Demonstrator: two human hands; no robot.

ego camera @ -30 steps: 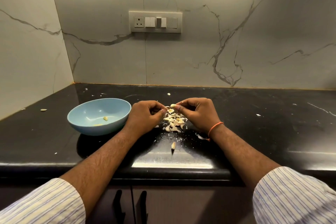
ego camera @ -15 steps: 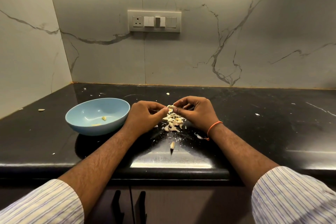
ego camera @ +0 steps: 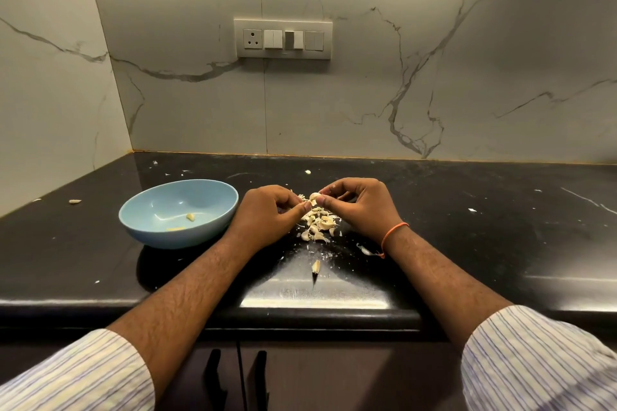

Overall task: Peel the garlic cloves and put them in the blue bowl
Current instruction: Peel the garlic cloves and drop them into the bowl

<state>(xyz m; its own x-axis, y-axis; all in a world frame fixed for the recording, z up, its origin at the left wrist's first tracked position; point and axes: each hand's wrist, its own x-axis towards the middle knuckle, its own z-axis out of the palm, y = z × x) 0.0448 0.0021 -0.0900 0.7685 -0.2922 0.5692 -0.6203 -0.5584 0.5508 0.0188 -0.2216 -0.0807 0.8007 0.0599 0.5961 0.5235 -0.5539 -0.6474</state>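
**Both hands pinching one garlic clove above the peel pile**

I see my right hand and left hand meeting fingertip to fingertip, both curled and pinching a single pale garlic clove between thumbs and forefingers. The clove is small; its long axis I cannot tell, since fingers cover much of it. An orange thread band circles the right wrist.

Directly beneath and just nearer me than the fingertips lies a heap of papery, cream-coloured garlic skins and cloves. Nearer still, a lone unpeeled clove lies with its long axis pointing towards me, tip at the near end.

Just beside the left hand, on its outer side, sits the blue bowl, smooth and rounded, holding two small yellowish peeled pieces.

Everything rests on a glossy black stone counter flecked with white scraps. Beyond the hands, a marble-veined wall carries a switch plate with no readable writing.
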